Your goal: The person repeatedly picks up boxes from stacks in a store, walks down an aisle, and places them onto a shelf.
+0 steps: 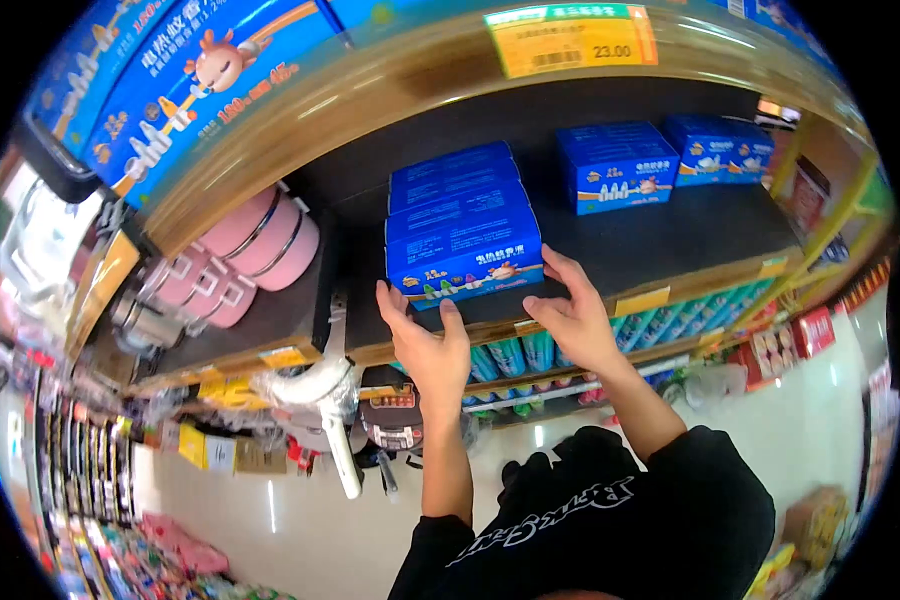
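A blue box of mosquito repellent liquid (465,258) sits near the front edge of the dark shelf, with another blue box (450,180) right behind it. At its lower left front corner is my left hand (432,350), fingertips by the side and thumb raised before the front face. My right hand (578,315) is by the lower right corner, its fingers near the side and its thumb spread apart. Both hands have their fingers apart and flank the box without closing round it. Whether the fingertips press on the sides I cannot tell.
More blue boxes (622,170) stand further right on this shelf. Pink lunch containers (260,240) are at left. Above hangs a yellow price tag (572,42) on the upper shelf edge. A plastic-wrapped white-handled item (338,440) juts out below left. Teal cans (540,350) line the lower shelf.
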### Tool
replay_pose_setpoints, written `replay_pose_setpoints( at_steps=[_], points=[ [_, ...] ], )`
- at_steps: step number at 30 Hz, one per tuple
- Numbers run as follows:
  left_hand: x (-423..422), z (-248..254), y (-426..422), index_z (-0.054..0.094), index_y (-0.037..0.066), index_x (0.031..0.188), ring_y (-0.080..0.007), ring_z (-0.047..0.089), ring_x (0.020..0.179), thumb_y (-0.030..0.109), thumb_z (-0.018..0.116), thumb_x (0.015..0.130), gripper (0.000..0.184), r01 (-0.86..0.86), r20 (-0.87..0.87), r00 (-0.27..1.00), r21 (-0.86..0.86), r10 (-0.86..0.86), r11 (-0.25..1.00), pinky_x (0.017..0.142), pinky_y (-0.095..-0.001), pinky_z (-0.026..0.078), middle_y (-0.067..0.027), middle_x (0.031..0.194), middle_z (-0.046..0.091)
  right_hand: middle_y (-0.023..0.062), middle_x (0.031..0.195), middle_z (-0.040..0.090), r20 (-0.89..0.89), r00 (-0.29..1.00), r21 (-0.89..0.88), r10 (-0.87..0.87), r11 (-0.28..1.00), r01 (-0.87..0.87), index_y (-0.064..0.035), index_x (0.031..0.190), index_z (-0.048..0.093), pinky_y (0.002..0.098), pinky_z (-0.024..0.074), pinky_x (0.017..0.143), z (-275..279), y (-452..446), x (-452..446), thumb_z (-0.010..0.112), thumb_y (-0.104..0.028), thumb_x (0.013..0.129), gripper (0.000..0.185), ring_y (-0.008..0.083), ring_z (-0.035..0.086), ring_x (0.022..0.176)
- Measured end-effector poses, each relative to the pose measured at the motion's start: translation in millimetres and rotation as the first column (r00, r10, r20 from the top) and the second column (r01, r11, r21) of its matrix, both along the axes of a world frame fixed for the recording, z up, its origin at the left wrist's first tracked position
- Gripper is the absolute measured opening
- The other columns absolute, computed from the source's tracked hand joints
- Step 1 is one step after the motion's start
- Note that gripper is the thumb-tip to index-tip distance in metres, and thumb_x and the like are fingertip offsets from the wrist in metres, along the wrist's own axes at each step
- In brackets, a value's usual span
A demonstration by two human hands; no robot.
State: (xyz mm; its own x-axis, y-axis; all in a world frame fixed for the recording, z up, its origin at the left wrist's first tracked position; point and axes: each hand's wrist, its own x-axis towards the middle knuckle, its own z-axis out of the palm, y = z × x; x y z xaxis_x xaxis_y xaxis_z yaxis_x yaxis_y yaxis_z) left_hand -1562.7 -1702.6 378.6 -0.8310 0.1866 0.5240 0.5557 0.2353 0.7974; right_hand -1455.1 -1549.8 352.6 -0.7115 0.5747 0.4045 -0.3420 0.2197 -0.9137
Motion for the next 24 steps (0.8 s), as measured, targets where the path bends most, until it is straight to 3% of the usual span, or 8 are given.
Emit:
replay_pose_setpoints(
  at_steps=[7, 9, 10, 13, 15, 18, 20, 24],
  points=[
    [-23, -14, -20, 0.040, -0.003, 0.144, -0.0378, 0.056, 0.123, 0.009, 0.067, 0.086, 0.065, 0.093, -0.128, 0.987, -0.046, -0.098, 0.995, 0.106, -0.0438, 0.041, -0.0280, 0.133, 0.056, 0.0171, 0.147, 0.043, 0.136, 0.965, 0.110, -0.224, 0.971, 0.210, 0.0014, 0.148, 0.039, 0.0239, 0.0536, 0.080, 4, -21, -6, 0.070, -0.003, 0.085, 0.070, 0.0185, 0.052, 0.122],
    [-25, -13, -25, 0.041, -0.003, 0.145, -0.0374, 0.058, 0.121, 0.009, 0.067, 0.087, 0.064, 0.137, -0.149, 0.978, -0.059, -0.145, 0.989, 0.106, -0.0430, 0.042, -0.0271, 0.131, 0.057, 0.0180, 0.150, 0.041, 0.073, 0.941, 0.192, -0.330, 0.931, 0.312, 0.0014, 0.148, 0.039, 0.0248, 0.0536, 0.081, 7, -29, 0, 0.071, -0.004, 0.085, 0.070, 0.0204, 0.052, 0.125],
    [-27, -15, -28, 0.037, -0.004, 0.147, -0.0393, 0.050, 0.130, 0.010, 0.067, 0.087, 0.069, 0.228, -0.099, 0.968, -0.050, -0.232, 0.972, 0.110, -0.0445, 0.037, -0.0291, 0.139, 0.051, 0.0185, 0.151, 0.040, 0.033, 0.924, 0.231, -0.382, 0.902, 0.365, 0.0014, 0.148, 0.039, 0.0253, 0.0536, 0.081, 10, -32, 5, 0.071, -0.004, 0.085, 0.070, 0.0213, 0.052, 0.127],
    [-2, -12, -21, 0.027, -0.005, 0.150, -0.0488, 0.020, 0.146, 0.017, 0.069, 0.088, 0.078, 0.085, -0.240, 0.964, -0.118, -0.111, 0.989, 0.119, -0.0518, 0.017, -0.0357, 0.155, 0.020, 0.0189, 0.150, 0.042, -0.073, 0.900, 0.145, -0.429, 0.888, 0.435, 0.0005, 0.146, 0.042, 0.0271, 0.0536, 0.082, 16, -38, 46, 0.070, -0.006, 0.087, 0.066, 0.0255, 0.050, 0.132],
    [31, -3, -14, 0.025, -0.005, 0.150, -0.0468, 0.019, 0.147, 0.019, 0.068, 0.089, 0.079, 0.082, -0.266, 0.959, -0.056, -0.094, 0.995, 0.118, -0.0541, 0.018, -0.0328, 0.158, 0.015, 0.0182, 0.146, 0.047, -0.121, 0.862, 0.053, -0.492, 0.864, 0.501, 0.0001, 0.144, 0.046, 0.0263, 0.0532, 0.081, 11, -35, 84, 0.069, -0.006, 0.088, 0.061, 0.0227, 0.052, 0.130],
    [90, 9, 3, 0.027, -0.004, 0.149, -0.0442, 0.020, 0.146, 0.017, 0.066, 0.091, 0.073, 0.279, -0.425, 0.877, 0.066, -0.226, 0.958, 0.117, -0.0551, 0.018, -0.0295, 0.157, 0.017, 0.0173, 0.143, 0.050, -0.088, 0.829, -0.025, -0.552, 0.834, 0.552, 0.0003, 0.142, 0.048, 0.0239, 0.0520, 0.077, -15, -21, 161, 0.069, -0.007, 0.088, 0.058, 0.0182, 0.054, 0.126],
    [141, 14, 19, 0.029, -0.007, 0.146, -0.0427, 0.022, 0.146, 0.013, 0.064, 0.090, 0.069, 0.446, -0.451, 0.817, 0.102, -0.358, 0.889, 0.118, -0.0541, 0.019, -0.0288, 0.155, 0.021, 0.0126, 0.129, 0.061, -0.023, 0.789, -0.104, -0.613, 0.787, 0.608, 0.0016, 0.136, 0.053, 0.0225, 0.0505, 0.072, -37, -12, 219, 0.068, -0.009, 0.090, 0.050, 0.0111, 0.060, 0.107],
    [252, -9, 73, 0.036, -0.008, 0.139, -0.0390, 0.040, 0.134, 0.006, 0.063, 0.087, 0.060, 0.792, -0.416, 0.596, 0.161, -0.687, 0.589, 0.113, -0.0522, 0.027, -0.0260, 0.143, 0.040, 0.0095, 0.119, 0.068, 0.033, 0.711, -0.163, -0.703, 0.698, 0.698, 0.0027, 0.132, 0.057, 0.0234, 0.0518, 0.069, -78, 2, 351, 0.068, -0.011, 0.091, 0.045, 0.0082, 0.065, 0.090]
  ],
)
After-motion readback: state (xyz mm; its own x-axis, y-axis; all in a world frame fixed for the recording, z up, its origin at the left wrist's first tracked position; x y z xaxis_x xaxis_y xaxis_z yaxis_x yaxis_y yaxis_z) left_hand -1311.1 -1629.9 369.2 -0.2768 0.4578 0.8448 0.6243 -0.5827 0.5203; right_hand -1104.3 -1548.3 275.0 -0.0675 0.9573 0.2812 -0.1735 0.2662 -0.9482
